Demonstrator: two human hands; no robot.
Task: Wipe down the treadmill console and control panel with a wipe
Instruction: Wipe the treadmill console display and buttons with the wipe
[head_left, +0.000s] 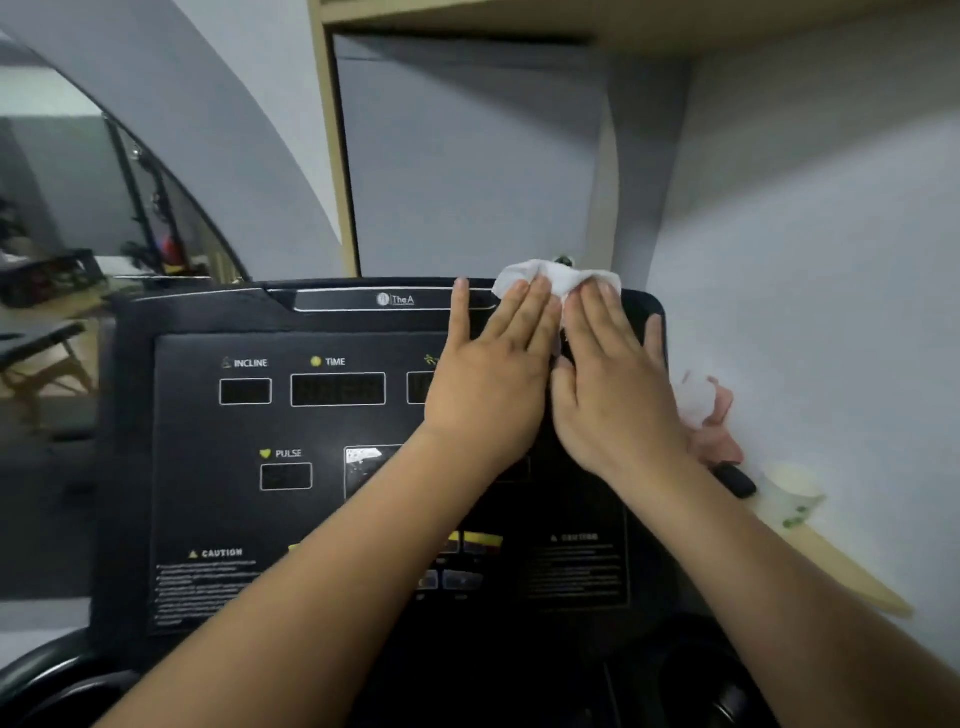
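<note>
— Two hands, item one: where?
— Both flat on the upper right of the treadmill console (208, 467): left hand (485, 384) and right hand (613, 395), side by side.
— Fingers?
— Straight on both, gripping nothing, pressing down.
— Item two, the wipe (550, 275)?
— White, bunched at the console's top edge, under the fingertips (519, 293) of both hands, its far part showing beyond them.

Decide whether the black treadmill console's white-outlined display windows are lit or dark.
Dark: the INCLINE window, TIME window and PULSE window show no glowing digits.
</note>
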